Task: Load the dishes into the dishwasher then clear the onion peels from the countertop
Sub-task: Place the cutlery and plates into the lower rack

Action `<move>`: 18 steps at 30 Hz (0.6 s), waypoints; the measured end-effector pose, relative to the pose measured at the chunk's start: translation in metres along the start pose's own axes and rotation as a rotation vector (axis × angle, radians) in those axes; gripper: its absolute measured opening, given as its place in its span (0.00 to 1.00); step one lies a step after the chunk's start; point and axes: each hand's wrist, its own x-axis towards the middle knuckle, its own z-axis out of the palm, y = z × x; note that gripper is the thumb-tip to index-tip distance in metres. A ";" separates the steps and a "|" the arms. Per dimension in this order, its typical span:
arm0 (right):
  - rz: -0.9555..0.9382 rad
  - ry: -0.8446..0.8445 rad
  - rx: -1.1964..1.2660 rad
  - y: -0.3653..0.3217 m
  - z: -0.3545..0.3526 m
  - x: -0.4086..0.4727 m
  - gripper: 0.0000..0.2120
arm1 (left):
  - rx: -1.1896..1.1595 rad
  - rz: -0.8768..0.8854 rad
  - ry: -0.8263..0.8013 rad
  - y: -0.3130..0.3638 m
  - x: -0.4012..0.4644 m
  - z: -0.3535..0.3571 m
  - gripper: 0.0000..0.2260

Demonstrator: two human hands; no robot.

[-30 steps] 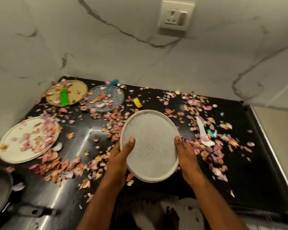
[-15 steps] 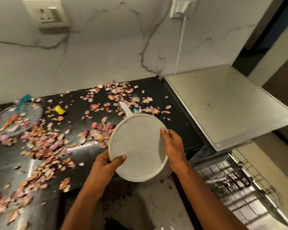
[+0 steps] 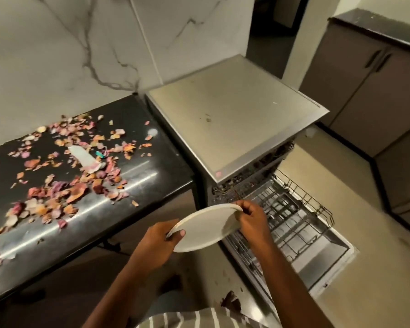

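Observation:
I hold a round pale speckled plate point(image 3: 205, 229) tilted, off the counter's front edge, just left of the pulled-out dishwasher rack point(image 3: 291, 223). My left hand point(image 3: 159, 242) grips its near-left rim with the thumb on top. My right hand point(image 3: 252, 218) pinches the far-right rim, right over the rack's near corner. The dishwasher point(image 3: 234, 121) stands open with its door point(image 3: 327, 263) down. Onion peels point(image 3: 64, 183) lie scattered over the black countertop point(image 3: 133, 185) to the left.
A white scoop-like utensil point(image 3: 85, 158) and a small teal item point(image 3: 99, 153) lie among the peels. Brown cabinets point(image 3: 365, 86) stand at the far right beyond a beige floor point(image 3: 336, 162). The marble wall point(image 3: 57, 55) backs the counter.
The plate has left the countertop and travelled right and down toward the rack, tilting more edge-on. My view swung right; the other plates on the counter are out of view.

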 end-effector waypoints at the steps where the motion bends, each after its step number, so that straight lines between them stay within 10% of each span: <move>1: 0.010 0.001 -0.018 0.011 -0.009 0.003 0.17 | 0.065 0.036 -0.020 0.007 0.010 0.006 0.12; 6: 0.027 -0.078 -0.182 0.043 -0.038 0.006 0.20 | 0.294 0.222 -0.193 0.053 0.053 0.032 0.26; 18: 0.260 -0.079 -0.549 0.068 -0.092 0.051 0.17 | 0.709 0.568 -0.486 0.110 0.208 0.130 0.18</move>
